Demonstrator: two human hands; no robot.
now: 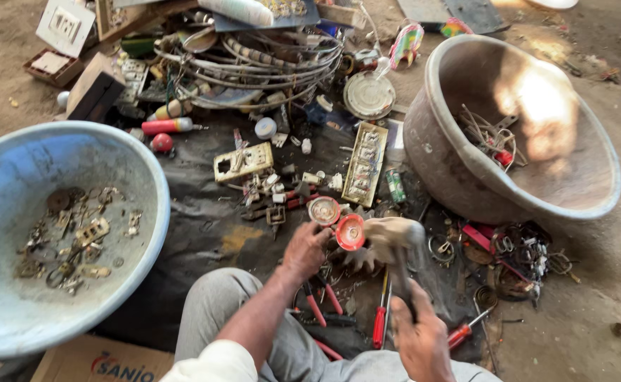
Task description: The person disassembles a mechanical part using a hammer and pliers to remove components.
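Red round part [351, 232] sits pinched in the left hand [305, 249]; right hand [418, 338], at five o'clock, grips a blurred hammer [394, 235].

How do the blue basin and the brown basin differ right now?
The blue basin sits level on the left; the brown basin is tipped on its side on the right. The blue one holds flat brassy metal bits; the brown one holds tangled wire scraps. Both are wide, round and worn.

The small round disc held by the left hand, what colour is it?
Red, with a pale centre; the small round disc shows best in the head view.
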